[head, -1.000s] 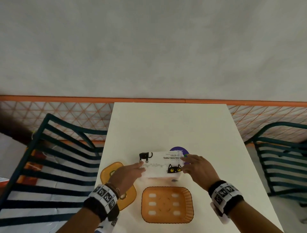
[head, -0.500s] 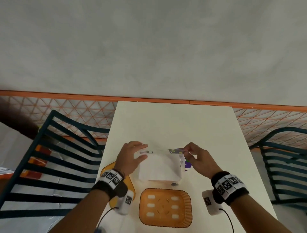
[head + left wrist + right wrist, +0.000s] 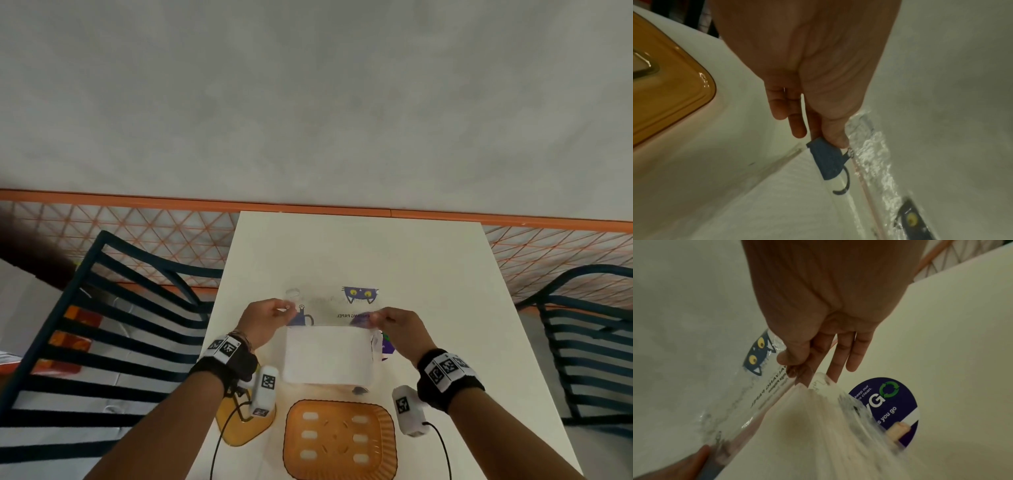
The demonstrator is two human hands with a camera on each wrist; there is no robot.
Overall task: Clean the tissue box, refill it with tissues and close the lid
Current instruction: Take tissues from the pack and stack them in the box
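Your white desk [image 3: 394, 260] runs away from you toward the grey wall, with a dark slatted chair [image 3: 102, 325] at 9 o'clock and another chair [image 3: 589, 342] at 3 o'clock.

At 6 o'clock on the desk sits the orange tissue box [image 3: 339, 442], an open tray with rounded corners, ribbed walls and pale oval slots in its floor; no tissues lie in it. Its amber translucent lid [image 3: 239, 428] lies flat on the desk at 8 o'clock of the box, partly under your left wrist.

Just past the box, at its 12 o'clock, rests the stack of tissues [image 3: 327, 353], a plain white block. The clear wrapper [image 3: 335, 305] is peeled back from its far edge; it is thin, glossy and crinkled, printed with a blue cat face with yellow eyes, a small cat body and a line of dark lettering.

A round purple sticker [image 3: 892, 408] with a green recycling mark lies on the desk at 3 o'clock of the stack.

Your left hand [image 3: 263, 322] pinches the wrapper's left corner between thumb and fingers. Your right hand [image 3: 400, 330] pinches the right corner the same way, other fingers extended.
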